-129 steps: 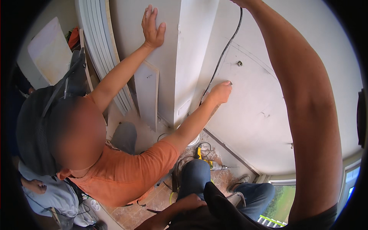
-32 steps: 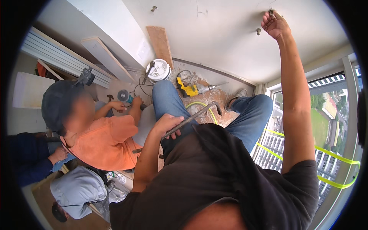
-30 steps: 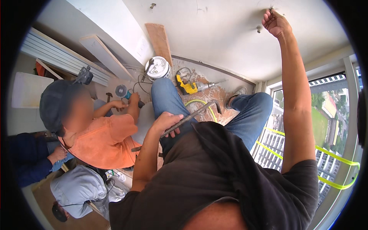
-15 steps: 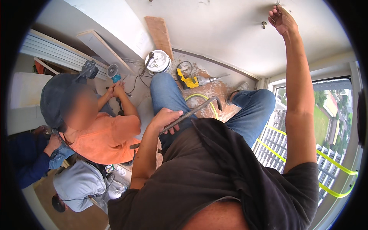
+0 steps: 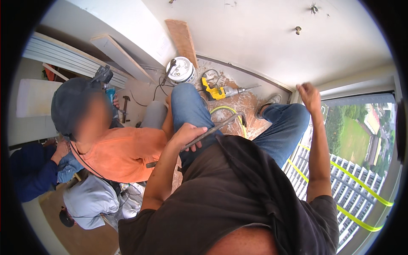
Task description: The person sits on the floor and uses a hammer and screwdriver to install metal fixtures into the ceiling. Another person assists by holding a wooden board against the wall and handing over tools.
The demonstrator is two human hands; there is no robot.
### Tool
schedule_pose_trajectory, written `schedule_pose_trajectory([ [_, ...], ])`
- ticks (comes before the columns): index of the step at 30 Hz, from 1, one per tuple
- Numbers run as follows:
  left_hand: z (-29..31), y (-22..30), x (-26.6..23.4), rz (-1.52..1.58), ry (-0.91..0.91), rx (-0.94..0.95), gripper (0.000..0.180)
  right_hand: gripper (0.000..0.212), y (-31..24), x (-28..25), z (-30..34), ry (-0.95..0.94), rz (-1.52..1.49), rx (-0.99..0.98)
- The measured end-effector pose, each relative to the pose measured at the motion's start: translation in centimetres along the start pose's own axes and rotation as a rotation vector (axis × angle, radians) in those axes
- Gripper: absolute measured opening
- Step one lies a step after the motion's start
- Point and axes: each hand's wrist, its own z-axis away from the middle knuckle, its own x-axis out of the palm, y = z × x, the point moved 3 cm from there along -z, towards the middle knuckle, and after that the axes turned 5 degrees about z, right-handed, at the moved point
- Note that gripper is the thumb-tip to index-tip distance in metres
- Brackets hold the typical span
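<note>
My left hand [image 5: 189,135] is wrapped round the shaft of a dark metal crowbar [image 5: 217,128], which lies slantwise across my lap. Its hooked end points toward the floor between my knees. At the right, my raised right hand [image 5: 311,98] has its fingers curled in beside the window frame, clear of the wall. Whether anything small sits in those fingers cannot be made out. Above it, an anchor bolt with splayed metal [image 5: 314,8] and a second bolt [image 5: 298,30] stick out of the white wall [image 5: 255,38].
A yellow power hammer [image 5: 219,91] lies on the dusty floor near a white bucket [image 5: 180,70]. A co-worker in an orange shirt [image 5: 123,153] sits close at my left, a hammer [image 5: 124,108] nearby. Yellow straps [image 5: 361,181] cross the window at right; boards [image 5: 180,40] lean against walls.
My right hand has come away from the upper bolt and dropped toward the window frame. The left hand keeps its hold on the crowbar. The co-worker's head and arms have shifted.
</note>
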Motion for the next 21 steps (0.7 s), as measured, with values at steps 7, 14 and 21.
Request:
schedule_pose_trajectory([
  [7,-0.8,5.1,5.3,-1.001,0.255,0.386,0.037,0.04,1.2,2.8,6.6,0.19,0.079,0.023],
  [14,-13.1,9.4,10.3,-1.421,0.12,0.228,0.025,0.038,0.7,3.0,5.5,0.122,0.066,0.094],
  [21,-25.5,7.6,13.8,-1.651,0.008,0.345,0.026,0.033,0.1,3.2,5.2,0.104,0.1,0.097],
])
